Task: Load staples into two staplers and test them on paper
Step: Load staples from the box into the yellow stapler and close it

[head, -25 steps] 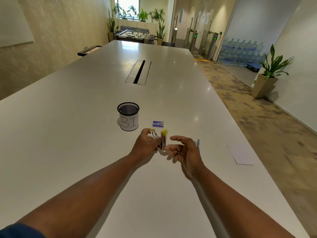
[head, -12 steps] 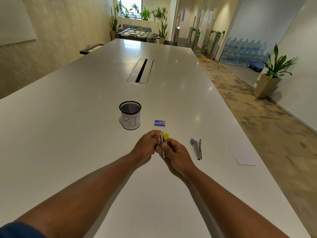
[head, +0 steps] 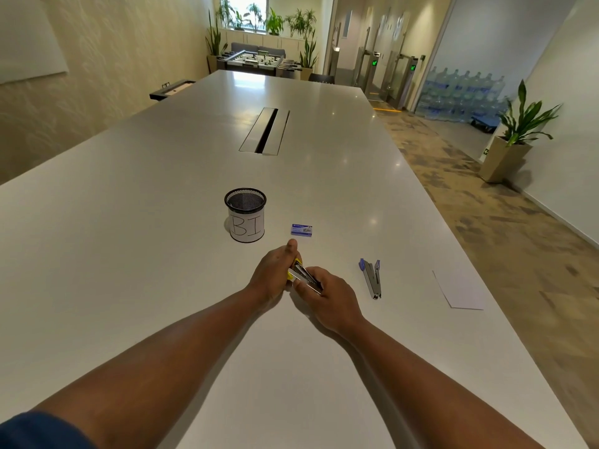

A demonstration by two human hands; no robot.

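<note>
A small yellow stapler point(head: 303, 274) with a metal body lies low over the white table, held between both hands. My left hand point(head: 274, 277) grips its yellow end and my right hand point(head: 327, 294) closes around the metal part from the right. A blue stapler point(head: 372, 279) lies on the table to the right of my hands, untouched. A small blue staple box point(head: 301, 230) sits just beyond my left hand. A white sheet of paper point(head: 460, 291) lies near the table's right edge.
A black mesh cup point(head: 245, 218) labelled "BI" stands beyond my left hand. A cable slot point(head: 265, 130) runs along the middle of the long table point(head: 162, 205). The table's right edge drops to a carpeted floor with a potted plant point(head: 515, 134).
My right hand, open a second ago, has closed onto the yellow stapler. The stapler has tipped from upright to lying low between both hands.
</note>
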